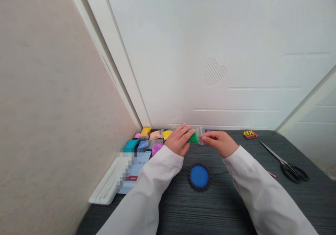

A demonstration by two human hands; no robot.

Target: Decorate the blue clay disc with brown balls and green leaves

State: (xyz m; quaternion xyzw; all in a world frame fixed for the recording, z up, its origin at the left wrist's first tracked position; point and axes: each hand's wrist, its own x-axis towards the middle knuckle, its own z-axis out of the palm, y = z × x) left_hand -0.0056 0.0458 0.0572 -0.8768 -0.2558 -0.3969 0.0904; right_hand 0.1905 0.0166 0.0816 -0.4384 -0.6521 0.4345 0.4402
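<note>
Near the back of the dark table, both hands are at a small clear zip bag of green modelling clay (193,137). My left hand (179,140) grips the bag's left part, its fingers lying over the green lump and partly hiding it. The bag's clear right end is pinched between the thumb and fingertips of my right hand (219,142). Closer to me lies a blue disc (199,176) edged with a ring of small dark balls (189,181), touched by neither hand.
Several bagged clay pieces, including a yellow one (146,132) and a teal one (131,146), lie at the back left. A white tray (101,189) and a lit screen (143,159) are at left. Black-handled scissors (292,170) and a small yellow-dotted piece (250,134) lie right.
</note>
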